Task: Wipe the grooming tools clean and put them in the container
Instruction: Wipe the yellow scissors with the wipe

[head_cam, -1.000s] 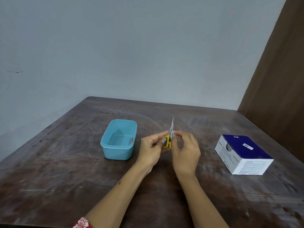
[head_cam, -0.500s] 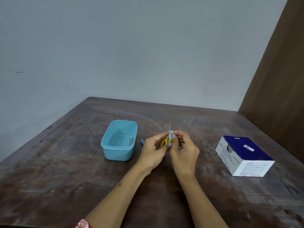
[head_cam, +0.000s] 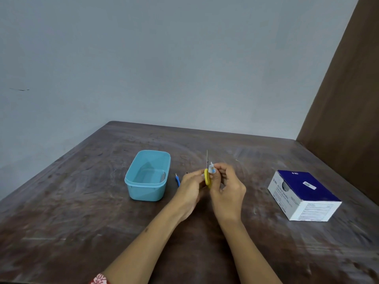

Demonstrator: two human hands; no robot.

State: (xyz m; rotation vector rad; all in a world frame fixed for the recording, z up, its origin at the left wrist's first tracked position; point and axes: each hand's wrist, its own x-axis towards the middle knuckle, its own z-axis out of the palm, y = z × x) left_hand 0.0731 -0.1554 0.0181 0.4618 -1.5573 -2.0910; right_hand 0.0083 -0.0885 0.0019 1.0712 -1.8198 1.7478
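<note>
Both hands are meeting above the middle of the brown counter (head_cam: 82, 201). The left hand (head_cam: 189, 187) is gripping the yellow-handled scissors (head_cam: 207, 179) by the handle, keeping the thin blades pointing straight up. The right hand (head_cam: 227, 187) is pinching a small white wipe (head_cam: 211, 168) between thumb and fingertips, pressing it against the base of the blades just above the yellow handle.

To the left of the hands, a light blue container (head_cam: 147, 177) is sitting open on the counter, with something pale lying against its inner right wall, too unclear to name. Between the container and the left hand, a small blue-handled tool (head_cam: 178, 181) is lying on the counter, its thin tip pointing away. Well to the right, a blue and white box of swabs (head_cam: 303, 194) is resting near the counter edge.
</note>
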